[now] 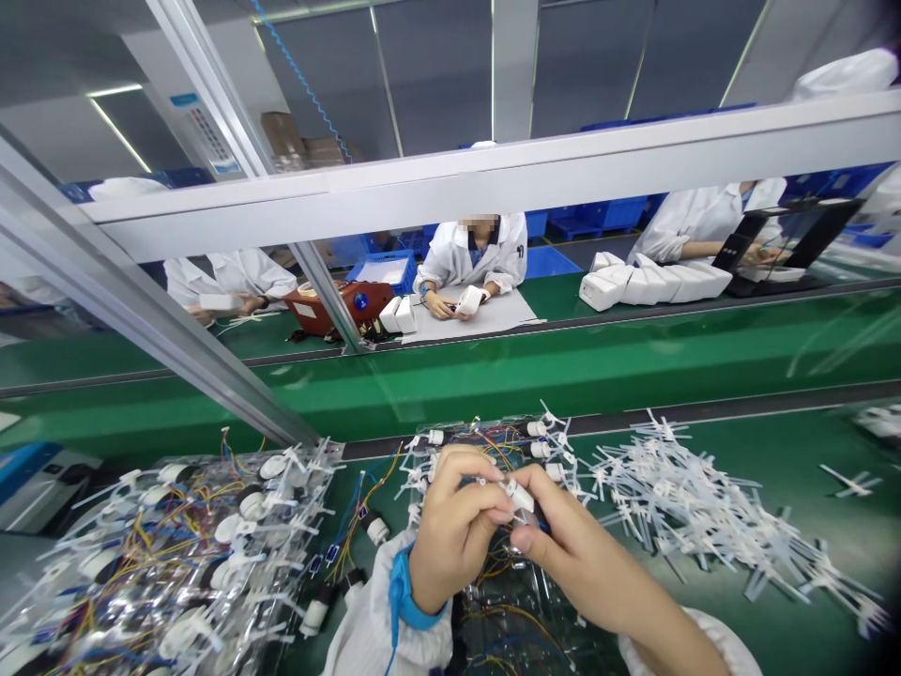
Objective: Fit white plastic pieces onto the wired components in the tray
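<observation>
My left hand (450, 526) and my right hand (584, 554) meet in front of me, their fingertips pinching a small white plastic part (519, 496) with thin wires at its end. Its shape is partly hidden by my fingers. Beneath my hands lies a clear plastic tray (507, 601) holding white components with coloured wires. A larger clear pack of similar wired parts (169, 554) sits to the left. On the right spreads a loose heap of white plastic runners (704, 512). A blue strap (412, 591) circles my left wrist.
A green workbench belt (774, 460) runs beneath everything, and an aluminium frame rail (493, 178) crosses above it. Beyond it, several people in white coats work at a second green belt, with white boxes (651, 284) and blue crates (380, 272) nearby.
</observation>
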The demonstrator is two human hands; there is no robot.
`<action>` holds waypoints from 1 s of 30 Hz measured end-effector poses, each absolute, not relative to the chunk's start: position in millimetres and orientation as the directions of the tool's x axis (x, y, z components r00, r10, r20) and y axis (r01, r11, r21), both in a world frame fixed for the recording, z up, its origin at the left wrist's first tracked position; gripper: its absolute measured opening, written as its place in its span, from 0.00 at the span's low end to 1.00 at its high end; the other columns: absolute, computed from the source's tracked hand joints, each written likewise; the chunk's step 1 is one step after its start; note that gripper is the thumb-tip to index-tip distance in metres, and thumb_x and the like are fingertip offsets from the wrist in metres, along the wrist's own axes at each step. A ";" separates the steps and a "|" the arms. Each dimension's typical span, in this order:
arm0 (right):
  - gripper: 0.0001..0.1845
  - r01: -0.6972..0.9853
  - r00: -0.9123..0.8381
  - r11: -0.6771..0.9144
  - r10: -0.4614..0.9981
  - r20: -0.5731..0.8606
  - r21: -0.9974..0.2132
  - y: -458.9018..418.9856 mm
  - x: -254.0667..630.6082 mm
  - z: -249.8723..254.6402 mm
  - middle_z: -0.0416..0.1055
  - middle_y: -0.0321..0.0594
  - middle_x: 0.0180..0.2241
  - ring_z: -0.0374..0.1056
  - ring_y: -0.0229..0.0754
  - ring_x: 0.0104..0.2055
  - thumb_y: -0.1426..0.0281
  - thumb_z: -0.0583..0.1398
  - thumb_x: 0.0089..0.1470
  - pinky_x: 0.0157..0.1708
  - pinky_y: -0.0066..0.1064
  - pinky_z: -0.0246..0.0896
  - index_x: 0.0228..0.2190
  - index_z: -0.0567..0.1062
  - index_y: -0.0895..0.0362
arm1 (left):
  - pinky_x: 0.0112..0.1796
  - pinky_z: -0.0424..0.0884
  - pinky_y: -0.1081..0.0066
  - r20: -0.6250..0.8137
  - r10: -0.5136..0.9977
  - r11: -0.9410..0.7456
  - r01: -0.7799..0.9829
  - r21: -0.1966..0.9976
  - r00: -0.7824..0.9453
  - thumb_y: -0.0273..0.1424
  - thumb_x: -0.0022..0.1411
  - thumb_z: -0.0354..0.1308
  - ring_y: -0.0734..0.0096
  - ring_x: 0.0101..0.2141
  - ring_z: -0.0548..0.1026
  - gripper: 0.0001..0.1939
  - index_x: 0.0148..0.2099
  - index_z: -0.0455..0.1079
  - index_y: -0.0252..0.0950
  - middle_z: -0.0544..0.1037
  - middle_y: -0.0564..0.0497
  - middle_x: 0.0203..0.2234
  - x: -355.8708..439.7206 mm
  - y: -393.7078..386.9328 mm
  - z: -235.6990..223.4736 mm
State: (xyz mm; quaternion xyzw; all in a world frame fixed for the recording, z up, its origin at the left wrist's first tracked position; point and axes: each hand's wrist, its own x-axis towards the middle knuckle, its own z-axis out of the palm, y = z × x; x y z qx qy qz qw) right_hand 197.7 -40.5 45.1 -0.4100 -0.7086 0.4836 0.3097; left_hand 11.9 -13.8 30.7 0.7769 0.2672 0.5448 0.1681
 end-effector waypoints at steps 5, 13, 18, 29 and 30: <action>0.22 0.308 -0.442 0.199 0.896 0.045 -0.930 -39.5 196.9 43.6 0.68 0.37 0.39 0.64 0.47 0.38 0.47 0.53 0.69 0.38 0.34 0.54 0.48 0.65 0.52 | 0.45 0.71 0.60 0.719 0.637 -0.770 0.232 0.594 0.278 0.34 0.74 0.52 0.60 0.45 0.71 0.10 0.39 0.71 0.39 0.71 0.46 0.39 11.8 -12.7 30.3; 0.12 0.411 -0.383 0.188 0.924 0.019 -0.892 -37.7 195.4 46.0 0.70 0.39 0.39 0.66 0.48 0.38 0.60 0.55 0.69 0.38 0.34 0.56 0.48 0.64 0.53 | 0.45 0.70 0.62 0.698 0.648 -0.761 0.237 0.604 0.305 0.31 0.73 0.54 0.62 0.45 0.70 0.08 0.39 0.72 0.39 0.71 0.46 0.41 10.6 -7.7 27.3; 0.11 0.477 -0.369 0.190 0.929 0.000 -0.858 -37.7 194.9 46.6 0.71 0.42 0.40 0.67 0.51 0.39 0.61 0.54 0.68 0.38 0.36 0.57 0.47 0.63 0.54 | 0.45 0.70 0.63 0.703 0.639 -0.769 0.256 0.586 0.311 0.29 0.72 0.54 0.63 0.45 0.71 0.08 0.38 0.72 0.38 0.71 0.47 0.41 10.1 -6.1 27.8; 0.15 0.648 -0.259 0.142 0.965 -0.041 -0.748 -36.0 194.5 43.2 0.74 0.48 0.38 0.71 0.57 0.39 0.65 0.55 0.66 0.36 0.40 0.59 0.50 0.58 0.56 | 0.48 0.69 0.57 0.772 0.530 -0.844 0.309 0.438 0.351 0.25 0.70 0.57 0.62 0.44 0.72 0.06 0.40 0.74 0.38 0.75 0.47 0.39 9.3 1.0 25.5; 0.15 0.637 -0.261 0.143 0.965 -0.037 -0.758 -36.3 195.2 44.2 0.74 0.48 0.39 0.71 0.57 0.39 0.66 0.56 0.66 0.37 0.39 0.59 0.50 0.59 0.56 | 0.48 0.68 0.56 0.774 0.526 -0.845 0.321 0.428 0.352 0.26 0.70 0.57 0.62 0.43 0.72 0.06 0.40 0.74 0.38 0.75 0.48 0.39 8.7 0.9 26.1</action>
